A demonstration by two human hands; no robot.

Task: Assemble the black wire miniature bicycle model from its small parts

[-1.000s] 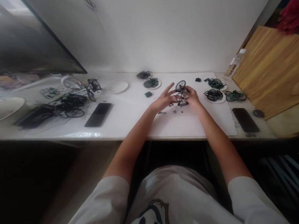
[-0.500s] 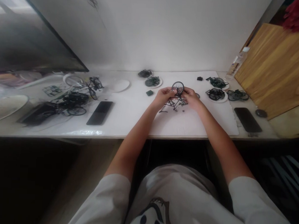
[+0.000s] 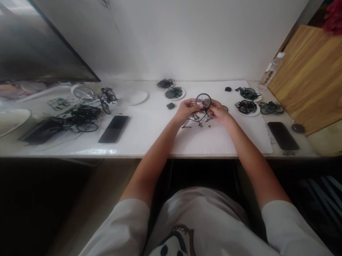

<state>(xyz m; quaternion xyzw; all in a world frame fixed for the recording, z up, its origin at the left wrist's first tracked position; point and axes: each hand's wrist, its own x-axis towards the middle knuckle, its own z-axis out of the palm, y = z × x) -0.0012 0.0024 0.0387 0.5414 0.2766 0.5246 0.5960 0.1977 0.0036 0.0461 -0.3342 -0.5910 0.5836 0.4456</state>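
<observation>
Both of my hands are closed around a small model bicycle [image 3: 198, 118], held just above a white board [image 3: 216, 139]. Its spoked wheel [image 3: 203, 100] points up between my fingers. My left hand [image 3: 185, 110] grips it from the left, the thumb at the wheel's lower rim. From the right, my right hand [image 3: 218, 111] pinches beside the same wheel. The dark frame hangs below my fingers, slanting down to the left. A tiny dark piece [image 3: 209, 126] lies on the board under it. Part of another round piece [image 3: 225, 108] shows behind my right hand.
Plates of dark model parts [image 3: 174, 92] stand at the back, more plates [image 3: 248, 108] at the right. Phones lie left [image 3: 114, 129] and right [image 3: 283, 136]. Model bicycles [image 3: 88, 113] crowd the left. A bottle [image 3: 271, 71] stands by the wooden panel [image 3: 317, 74]. A green block [image 3: 170, 105] lies on the board.
Almost nothing differs. Both hands keep their hold on the model bicycle, and the view has shifted very slightly.
</observation>
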